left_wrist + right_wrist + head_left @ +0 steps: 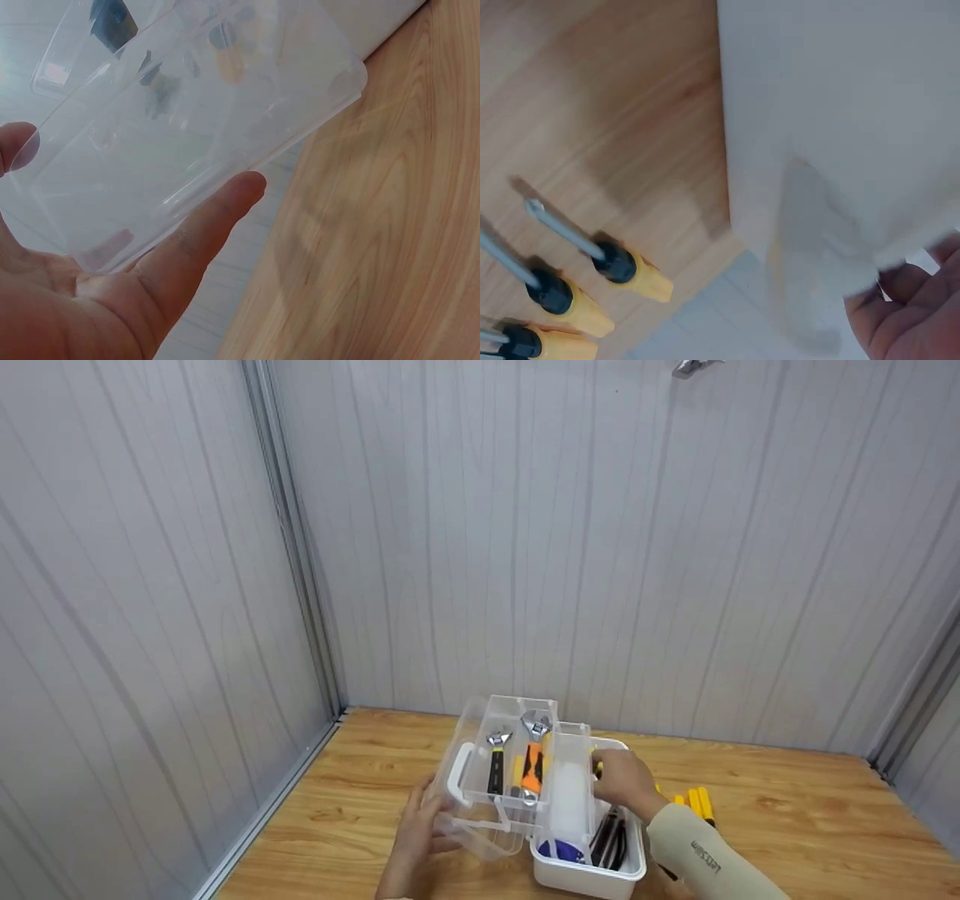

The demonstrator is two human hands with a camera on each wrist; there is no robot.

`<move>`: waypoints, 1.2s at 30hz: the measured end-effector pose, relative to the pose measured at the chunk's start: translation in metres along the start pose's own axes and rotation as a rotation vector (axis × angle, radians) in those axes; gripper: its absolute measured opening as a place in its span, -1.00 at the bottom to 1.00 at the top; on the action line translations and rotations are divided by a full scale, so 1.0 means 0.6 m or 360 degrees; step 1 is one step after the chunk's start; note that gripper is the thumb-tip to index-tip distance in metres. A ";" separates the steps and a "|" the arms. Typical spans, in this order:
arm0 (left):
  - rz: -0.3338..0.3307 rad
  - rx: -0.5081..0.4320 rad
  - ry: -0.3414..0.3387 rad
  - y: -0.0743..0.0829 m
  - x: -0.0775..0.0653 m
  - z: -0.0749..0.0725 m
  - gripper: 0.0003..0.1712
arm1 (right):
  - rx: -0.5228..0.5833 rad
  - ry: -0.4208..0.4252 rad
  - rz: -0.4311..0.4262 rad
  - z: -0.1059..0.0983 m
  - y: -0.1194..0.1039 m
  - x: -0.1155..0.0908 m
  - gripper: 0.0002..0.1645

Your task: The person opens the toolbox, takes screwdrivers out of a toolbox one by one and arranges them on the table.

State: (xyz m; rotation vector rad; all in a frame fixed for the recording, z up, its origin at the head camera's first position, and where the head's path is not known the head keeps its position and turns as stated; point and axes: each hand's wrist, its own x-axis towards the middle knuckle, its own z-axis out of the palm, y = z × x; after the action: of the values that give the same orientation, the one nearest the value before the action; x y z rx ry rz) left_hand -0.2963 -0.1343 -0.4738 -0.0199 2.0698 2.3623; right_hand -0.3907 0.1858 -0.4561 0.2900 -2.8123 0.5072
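Observation:
A white toolbox (589,881) stands with its clear lid (187,150) and trays folded out to the left. My left hand (420,817) holds the lid's outer side, thumb and fingers on either side of the plastic in the left wrist view. My right hand (622,780) reaches into the far end of the box, fingers curled by a yellow tool (598,767) that is mostly hidden. Two adjustable wrenches show in the clear tray, one with a black handle (496,772), one orange (532,765). Dark-handled pliers (611,840) and a blue item (561,851) lie inside the box.
Several yellow-handled screwdrivers (637,274) lie on the wooden table (787,825) right of the box, partly behind my right forearm in the head view. Pale panel walls (615,547) rise behind and at both sides. A white carry handle (460,775) sits on the lid.

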 end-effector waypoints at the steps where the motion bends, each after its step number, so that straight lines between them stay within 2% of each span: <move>1: 0.0003 -0.0003 -0.0001 0.000 0.000 0.000 -0.30 | 0.0022 -0.0015 0.0024 -0.006 0.003 0.001 -0.83; 8: 0.0034 0.0034 0.0000 0.006 0.001 -0.002 -0.30 | 0.0025 0.0012 0.0115 -0.050 0.038 0.005 -0.74; 13: 0.0029 0.0054 0.0025 0.009 -0.001 -0.003 -0.29 | 0.0003 0.0040 0.0154 -0.066 0.070 -0.001 -0.76; 20: 0.0002 0.0046 0.0028 0.004 -0.001 -0.002 -0.32 | -0.0011 0.0087 0.0239 -0.072 0.119 -0.023 -0.72; 25: 0.0017 0.0044 0.0031 0.003 -0.002 -0.001 -0.32 | -0.0070 0.0099 0.0252 -0.068 0.156 -0.045 -0.73; 36: -0.0006 -0.0007 0.0027 0.004 -0.005 -0.001 -0.30 | -0.0136 0.0010 0.0315 -0.066 0.231 -0.087 -0.68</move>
State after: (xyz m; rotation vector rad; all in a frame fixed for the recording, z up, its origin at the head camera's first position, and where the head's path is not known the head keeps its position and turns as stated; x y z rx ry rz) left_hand -0.2933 -0.1352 -0.4712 -0.0439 2.0696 2.3730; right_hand -0.3659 0.3351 -0.4789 -0.0073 -2.8623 0.4266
